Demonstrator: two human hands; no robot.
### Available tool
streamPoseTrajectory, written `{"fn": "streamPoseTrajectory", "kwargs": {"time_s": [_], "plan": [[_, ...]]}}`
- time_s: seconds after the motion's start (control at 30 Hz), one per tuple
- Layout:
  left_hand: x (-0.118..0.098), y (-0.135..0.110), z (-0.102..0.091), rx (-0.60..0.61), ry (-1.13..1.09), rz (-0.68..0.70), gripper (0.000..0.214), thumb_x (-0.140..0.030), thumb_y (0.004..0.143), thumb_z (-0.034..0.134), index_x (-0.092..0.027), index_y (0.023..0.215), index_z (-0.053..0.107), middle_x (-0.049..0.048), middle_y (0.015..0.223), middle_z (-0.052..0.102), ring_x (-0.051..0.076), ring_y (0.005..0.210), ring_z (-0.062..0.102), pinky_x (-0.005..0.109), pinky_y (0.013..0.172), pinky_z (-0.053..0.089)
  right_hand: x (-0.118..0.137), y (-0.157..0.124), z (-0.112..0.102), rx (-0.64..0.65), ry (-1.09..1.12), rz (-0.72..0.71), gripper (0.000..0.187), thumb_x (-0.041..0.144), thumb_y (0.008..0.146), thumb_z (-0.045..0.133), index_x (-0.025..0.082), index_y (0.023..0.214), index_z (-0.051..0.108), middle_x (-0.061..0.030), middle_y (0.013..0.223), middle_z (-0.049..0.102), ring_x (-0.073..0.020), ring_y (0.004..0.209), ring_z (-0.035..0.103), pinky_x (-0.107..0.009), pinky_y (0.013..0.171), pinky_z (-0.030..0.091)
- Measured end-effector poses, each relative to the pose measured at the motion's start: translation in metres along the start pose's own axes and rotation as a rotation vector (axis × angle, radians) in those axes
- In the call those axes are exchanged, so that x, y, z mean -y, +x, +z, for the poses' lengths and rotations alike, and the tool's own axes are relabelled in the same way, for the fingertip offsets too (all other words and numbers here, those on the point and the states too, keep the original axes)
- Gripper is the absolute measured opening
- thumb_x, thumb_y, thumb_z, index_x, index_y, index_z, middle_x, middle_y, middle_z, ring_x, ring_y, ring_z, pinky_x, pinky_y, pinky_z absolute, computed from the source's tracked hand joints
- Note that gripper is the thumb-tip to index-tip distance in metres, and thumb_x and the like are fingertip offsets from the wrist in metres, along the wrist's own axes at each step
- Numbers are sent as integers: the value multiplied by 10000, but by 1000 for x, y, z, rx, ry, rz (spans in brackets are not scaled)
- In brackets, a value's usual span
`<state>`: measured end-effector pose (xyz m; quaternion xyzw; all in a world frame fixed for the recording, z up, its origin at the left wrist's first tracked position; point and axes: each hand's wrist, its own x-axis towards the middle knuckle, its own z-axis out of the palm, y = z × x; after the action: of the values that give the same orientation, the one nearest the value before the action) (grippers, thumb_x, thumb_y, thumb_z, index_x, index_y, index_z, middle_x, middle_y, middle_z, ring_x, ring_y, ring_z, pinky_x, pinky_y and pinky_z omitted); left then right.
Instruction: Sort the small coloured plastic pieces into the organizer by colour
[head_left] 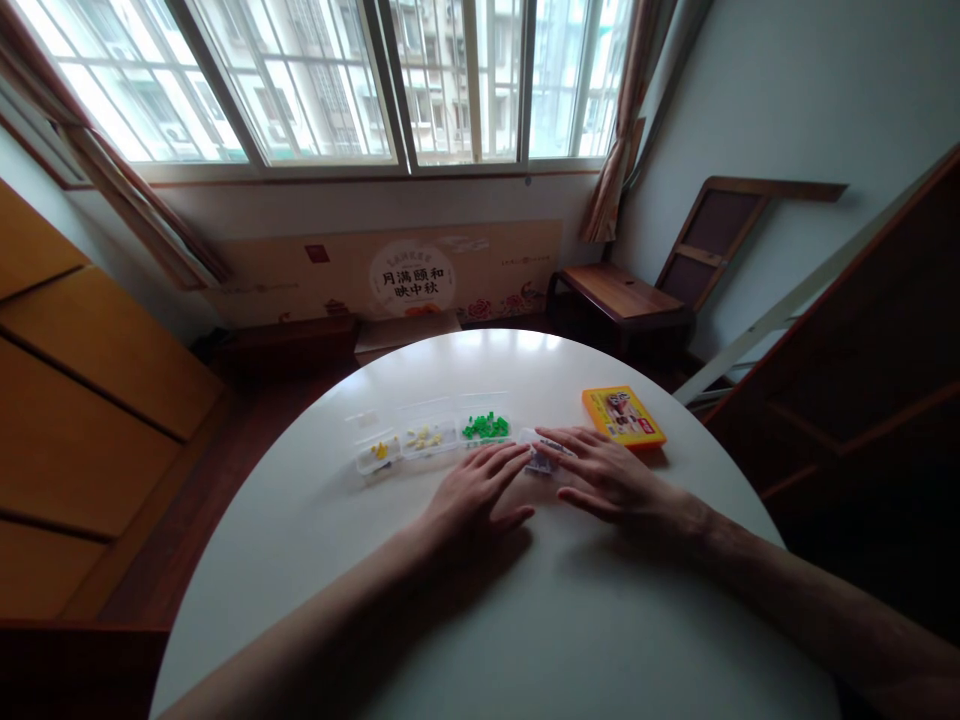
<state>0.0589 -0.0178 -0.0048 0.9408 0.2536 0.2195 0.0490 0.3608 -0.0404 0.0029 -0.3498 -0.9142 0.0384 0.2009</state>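
Observation:
My left hand [478, 490] is held low over the white round table [322, 600], with its fingers stretched out and the thumb apart. From the other side my right hand [611, 473] reaches in, fingers spread. Both sets of fingertips meet at a small clear plastic box [541, 464] with bluish-grey bits in it, partly hidden by the hands. Whether they press on it I cannot tell. Left of it stand lidded clear boxes in a row: one with green pieces [487, 428], one with pale yellow pieces [424, 438], and one with deeper yellow pieces [380, 451].
Behind my right hand lies a yellow-orange flat box [624, 416] with a printed picture. Past the table stand a low wooden seat [622, 290] and a long printed panel [285, 275] under the window. A wooden cabinet [75, 400] is at the left.

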Motion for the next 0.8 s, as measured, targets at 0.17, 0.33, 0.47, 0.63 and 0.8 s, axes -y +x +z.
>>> {"fn": "streamPoseTrajectory", "kwargs": {"time_s": [0.17, 0.33, 0.47, 0.63, 0.8], "plan": [[2, 1, 2, -23, -11, 13, 721, -484, 1042, 689, -264, 1676, 426, 108, 1643, 581, 320, 1467, 597, 523, 1227, 531, 13, 1, 11, -90, 44, 77, 605, 259, 1143, 489, 302, 1734, 368, -97, 1719, 489, -319, 1552, 509, -563, 1249, 517], [1, 0, -1, -5, -17, 16, 745, -477, 1041, 690, -285, 1698, 396, 105, 1656, 566, 326, 1468, 595, 532, 1212, 543, 17, 1, 13, -109, 61, 109, 600, 268, 1117, 555, 328, 1702, 433, -102, 1703, 508, -352, 1478, 575, -607, 1183, 571], [1, -2, -2, -20, -6, -17, 766, -491, 1035, 687, -283, 1705, 379, 115, 1683, 531, 337, 1467, 590, 539, 1209, 539, 11, -4, 4, -225, 30, 167, 549, 306, 1049, 665, 344, 1590, 577, -111, 1579, 608, -360, 1386, 634, -601, 1130, 605], [6, -4, 3, -11, 4, -20, 681, -482, 1019, 699, -258, 1625, 484, 132, 1683, 525, 354, 1458, 594, 549, 1178, 556, -21, -20, -22, -460, -187, 417, 529, 370, 1031, 639, 256, 1545, 591, -146, 1440, 625, -367, 1323, 649, -558, 1133, 595], [7, -4, 4, 4, 16, -27, 529, -443, 1024, 691, -241, 1501, 584, 125, 1678, 532, 345, 1427, 616, 544, 1173, 562, -57, -39, -21, -424, -332, 635, 612, 521, 986, 649, 212, 1510, 583, -176, 1378, 608, -390, 1185, 686, -548, 961, 653]]}}
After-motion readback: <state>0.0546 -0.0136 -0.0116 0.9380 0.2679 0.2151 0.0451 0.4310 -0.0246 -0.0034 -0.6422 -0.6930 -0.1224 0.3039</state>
